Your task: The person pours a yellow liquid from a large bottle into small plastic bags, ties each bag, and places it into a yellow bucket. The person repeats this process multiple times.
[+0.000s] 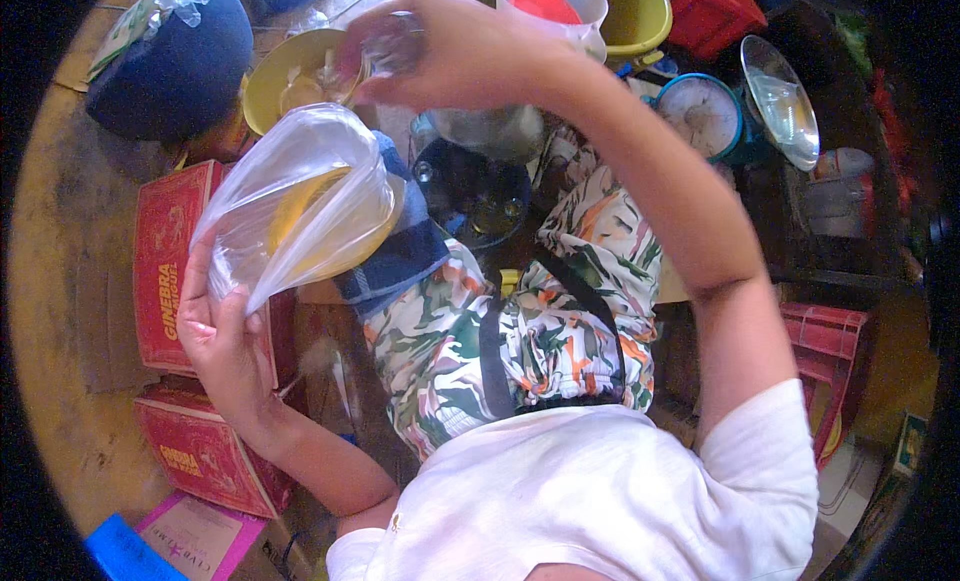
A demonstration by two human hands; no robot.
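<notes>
My left hand [229, 333] pinches the gathered lower end of a clear plastic bag [315, 138]. Something smooth and yellow [337, 236] shows through the bag; whether it is a liquid or a solid thing I cannot tell. My right hand [420, 52] is raised at the top, blurred, its fingers curled around a clear, shiny object [394, 44] too smeared to name. Just left of that hand, partly behind it, is a yellow bowl [259, 89] with pale, translucent things inside. A folded blue cloth [401, 258] lies over my left thigh, beside the bag.
Red printed cartons [176, 273] stand at my left, near a dark blue rounded object [180, 63] topped with plastic packaging. Between my legs is a dark basin [472, 198]. Farther off are a white container with a red item [540, 7], a dial scale [701, 115] and its metal pan [780, 104].
</notes>
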